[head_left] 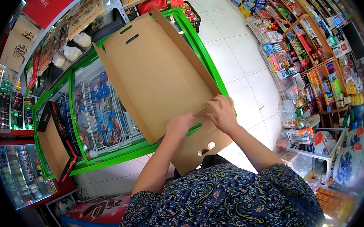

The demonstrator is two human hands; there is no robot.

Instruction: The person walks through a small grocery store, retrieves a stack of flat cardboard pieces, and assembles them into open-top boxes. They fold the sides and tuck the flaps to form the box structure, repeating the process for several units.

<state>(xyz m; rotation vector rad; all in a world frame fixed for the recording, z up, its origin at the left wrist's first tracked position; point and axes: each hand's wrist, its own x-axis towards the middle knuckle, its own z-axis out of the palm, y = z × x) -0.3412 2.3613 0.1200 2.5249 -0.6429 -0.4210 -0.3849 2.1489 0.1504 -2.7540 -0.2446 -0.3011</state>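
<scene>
Brown open-topped cardboard tray runs lengthwise across the green-rimmed glass-topped freezer — my left hand and right hand both at the tray's near end, whether pinching I can't tell.

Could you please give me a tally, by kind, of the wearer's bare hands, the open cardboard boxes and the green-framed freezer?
Bare hands: 2 (left hand and right hand, both at the near end of the large brown box)
Open cardboard boxes: 2 (the large brown box and the black box with red trim)
Green-framed freezer: 1
Total: 5
</scene>
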